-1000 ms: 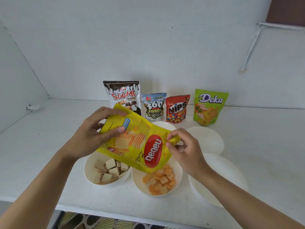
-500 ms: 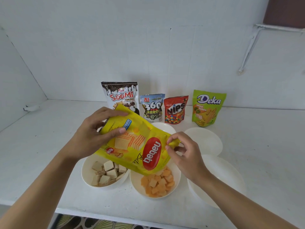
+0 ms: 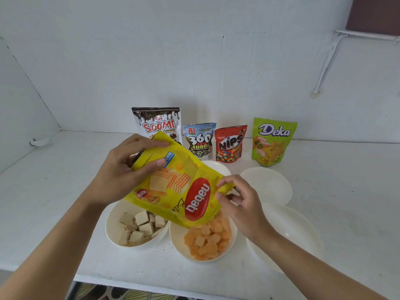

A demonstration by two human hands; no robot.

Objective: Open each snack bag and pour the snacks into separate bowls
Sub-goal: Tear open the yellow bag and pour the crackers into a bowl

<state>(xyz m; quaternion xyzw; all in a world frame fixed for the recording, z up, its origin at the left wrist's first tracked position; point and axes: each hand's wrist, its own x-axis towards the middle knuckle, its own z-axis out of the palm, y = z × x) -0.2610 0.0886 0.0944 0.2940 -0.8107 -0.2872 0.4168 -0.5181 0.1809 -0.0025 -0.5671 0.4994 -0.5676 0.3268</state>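
Head view: five snack bags (image 3: 230,144), seemingly five bowls (image 3: 268,182), two full.

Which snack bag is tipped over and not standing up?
The yellow Nabati bag. The left hand and right hand hold it tilted over the bowl of orange cubes; the Soomi, 360 Kuaci, Nips and Deka bags stand upright by the wall.
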